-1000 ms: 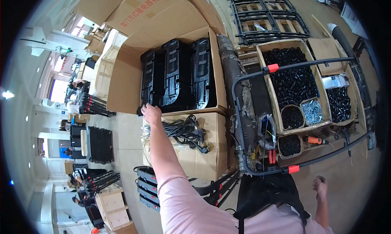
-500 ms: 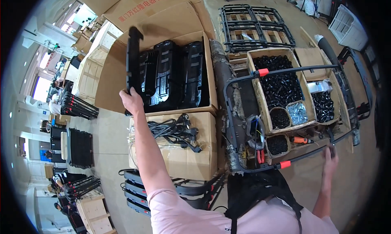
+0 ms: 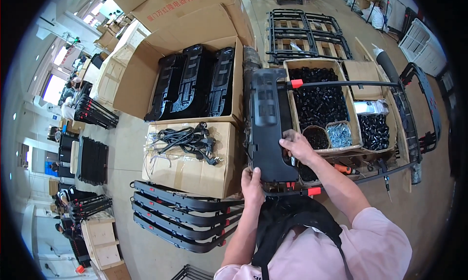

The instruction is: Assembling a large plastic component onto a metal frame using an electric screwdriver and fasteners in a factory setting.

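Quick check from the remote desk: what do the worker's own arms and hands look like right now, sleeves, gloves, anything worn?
Both hands are bare: no gloves, and no rings or watch that I can make out on the left hand or right hand. Forearms are uncovered up to short pale pink sleeves. A black strapped apron hangs at the chest.

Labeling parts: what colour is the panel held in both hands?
Black plastic panel, clearest in the head view.

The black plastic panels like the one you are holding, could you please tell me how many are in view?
4: one panel held in both hands, and three standing side by side in the open cardboard box, at left, middle and right. More may be hidden.
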`<state>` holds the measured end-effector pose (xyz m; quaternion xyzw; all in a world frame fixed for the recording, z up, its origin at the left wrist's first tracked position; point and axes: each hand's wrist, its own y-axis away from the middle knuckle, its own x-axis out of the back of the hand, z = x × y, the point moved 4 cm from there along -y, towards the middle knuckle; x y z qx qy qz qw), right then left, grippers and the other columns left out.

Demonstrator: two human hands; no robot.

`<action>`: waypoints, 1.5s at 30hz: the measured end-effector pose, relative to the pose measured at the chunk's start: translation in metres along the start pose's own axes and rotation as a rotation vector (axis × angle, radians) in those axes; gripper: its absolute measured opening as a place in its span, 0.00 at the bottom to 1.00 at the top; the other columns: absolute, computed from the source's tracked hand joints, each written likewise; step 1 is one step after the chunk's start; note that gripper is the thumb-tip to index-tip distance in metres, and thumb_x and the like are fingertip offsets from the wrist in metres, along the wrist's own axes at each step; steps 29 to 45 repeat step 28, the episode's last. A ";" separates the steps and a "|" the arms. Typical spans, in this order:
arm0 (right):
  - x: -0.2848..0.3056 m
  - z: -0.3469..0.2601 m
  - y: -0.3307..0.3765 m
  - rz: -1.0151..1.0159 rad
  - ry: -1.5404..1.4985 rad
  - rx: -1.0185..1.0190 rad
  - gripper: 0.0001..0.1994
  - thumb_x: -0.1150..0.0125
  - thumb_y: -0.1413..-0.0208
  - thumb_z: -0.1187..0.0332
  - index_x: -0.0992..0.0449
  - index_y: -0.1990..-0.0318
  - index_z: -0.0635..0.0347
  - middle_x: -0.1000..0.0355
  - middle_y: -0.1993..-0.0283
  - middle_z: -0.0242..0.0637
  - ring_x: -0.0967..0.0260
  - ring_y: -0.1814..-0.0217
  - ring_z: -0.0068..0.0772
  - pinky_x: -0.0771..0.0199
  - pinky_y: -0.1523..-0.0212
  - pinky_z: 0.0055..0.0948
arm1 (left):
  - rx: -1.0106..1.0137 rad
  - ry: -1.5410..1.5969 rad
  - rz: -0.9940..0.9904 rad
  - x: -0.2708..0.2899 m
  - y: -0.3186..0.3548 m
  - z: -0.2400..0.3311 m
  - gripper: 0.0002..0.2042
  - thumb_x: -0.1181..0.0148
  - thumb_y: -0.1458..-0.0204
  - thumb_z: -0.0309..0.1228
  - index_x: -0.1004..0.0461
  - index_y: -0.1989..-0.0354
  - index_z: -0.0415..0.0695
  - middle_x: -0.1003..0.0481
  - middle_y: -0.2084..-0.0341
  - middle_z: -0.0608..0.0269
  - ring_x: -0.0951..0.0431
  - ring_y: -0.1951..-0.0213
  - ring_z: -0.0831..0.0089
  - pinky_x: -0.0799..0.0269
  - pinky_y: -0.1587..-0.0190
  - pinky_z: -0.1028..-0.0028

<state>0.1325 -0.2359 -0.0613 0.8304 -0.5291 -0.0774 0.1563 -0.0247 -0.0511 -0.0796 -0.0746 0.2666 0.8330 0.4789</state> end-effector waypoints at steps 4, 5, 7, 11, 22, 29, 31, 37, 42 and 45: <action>-0.015 0.047 0.010 -0.035 -0.230 -0.046 0.18 0.38 0.32 0.66 0.29 0.44 0.71 0.25 0.63 0.33 0.29 0.71 0.22 0.28 0.72 0.23 | -0.131 -0.477 0.132 0.018 0.032 -0.012 0.15 0.38 0.34 0.33 0.29 0.49 0.35 0.24 0.56 0.56 0.23 0.54 0.66 0.27 0.45 0.64; -0.017 0.052 0.009 -0.024 -0.237 -0.041 0.16 0.38 0.34 0.67 0.27 0.46 0.71 0.25 0.65 0.32 0.28 0.71 0.22 0.27 0.73 0.25 | -0.380 -0.807 0.200 0.017 0.037 -0.006 0.15 0.37 0.35 0.33 0.29 0.50 0.34 0.24 0.54 0.51 0.24 0.53 0.60 0.28 0.44 0.61; -0.022 0.068 0.010 -0.006 -0.186 -0.031 0.16 0.39 0.33 0.67 0.27 0.45 0.72 0.25 0.65 0.34 0.28 0.71 0.23 0.26 0.72 0.26 | -0.561 -1.128 0.273 0.014 0.048 -0.011 0.19 0.37 0.37 0.32 0.30 0.44 0.30 0.27 0.46 0.36 0.26 0.44 0.45 0.33 0.37 0.53; -0.025 0.079 0.022 -0.013 -0.052 -0.056 0.18 0.40 0.33 0.67 0.29 0.44 0.73 0.24 0.62 0.37 0.27 0.71 0.25 0.25 0.71 0.29 | -0.407 -1.077 0.170 0.019 0.057 -0.038 0.29 0.40 0.37 0.30 0.37 0.30 0.30 0.30 0.37 0.32 0.30 0.35 0.40 0.37 0.32 0.53; -0.030 0.084 0.030 -0.003 -0.098 -0.092 0.19 0.39 0.33 0.65 0.29 0.42 0.72 0.24 0.64 0.38 0.28 0.73 0.26 0.25 0.72 0.28 | -0.295 -1.001 0.102 0.019 0.060 -0.039 0.27 0.49 0.31 0.29 0.43 0.26 0.30 0.31 0.34 0.32 0.29 0.33 0.43 0.37 0.31 0.58; -0.020 0.098 0.024 -0.040 -0.025 -0.098 0.28 0.36 0.35 0.60 0.32 0.34 0.70 0.20 0.50 0.51 0.21 0.62 0.29 0.21 0.68 0.28 | -0.271 -1.012 0.039 0.014 0.059 -0.040 0.26 0.50 0.30 0.30 0.44 0.25 0.35 0.33 0.32 0.35 0.30 0.32 0.46 0.36 0.30 0.60; -0.020 0.098 0.024 -0.040 -0.025 -0.098 0.28 0.36 0.35 0.60 0.32 0.34 0.70 0.20 0.50 0.51 0.21 0.62 0.29 0.21 0.68 0.28 | -0.271 -1.012 0.039 0.014 0.059 -0.040 0.26 0.50 0.30 0.30 0.44 0.25 0.35 0.33 0.32 0.35 0.30 0.32 0.46 0.36 0.30 0.60; -0.020 0.098 0.024 -0.040 -0.025 -0.098 0.28 0.36 0.35 0.60 0.32 0.34 0.70 0.20 0.50 0.51 0.21 0.62 0.29 0.21 0.68 0.28 | -0.271 -1.012 0.039 0.014 0.059 -0.040 0.26 0.50 0.30 0.30 0.44 0.25 0.35 0.33 0.32 0.35 0.30 0.32 0.46 0.36 0.30 0.60; -0.020 0.098 0.024 -0.040 -0.025 -0.098 0.28 0.36 0.35 0.60 0.32 0.34 0.70 0.20 0.50 0.51 0.21 0.62 0.29 0.21 0.68 0.28 | -0.271 -1.012 0.039 0.014 0.059 -0.040 0.26 0.50 0.30 0.30 0.44 0.25 0.35 0.33 0.32 0.35 0.30 0.32 0.46 0.36 0.30 0.60; -0.020 0.098 0.024 -0.040 -0.025 -0.098 0.28 0.36 0.35 0.60 0.32 0.34 0.70 0.20 0.50 0.51 0.21 0.62 0.29 0.21 0.68 0.28 | -0.271 -1.012 0.039 0.014 0.059 -0.040 0.26 0.50 0.30 0.30 0.44 0.25 0.35 0.33 0.32 0.35 0.30 0.32 0.46 0.36 0.30 0.60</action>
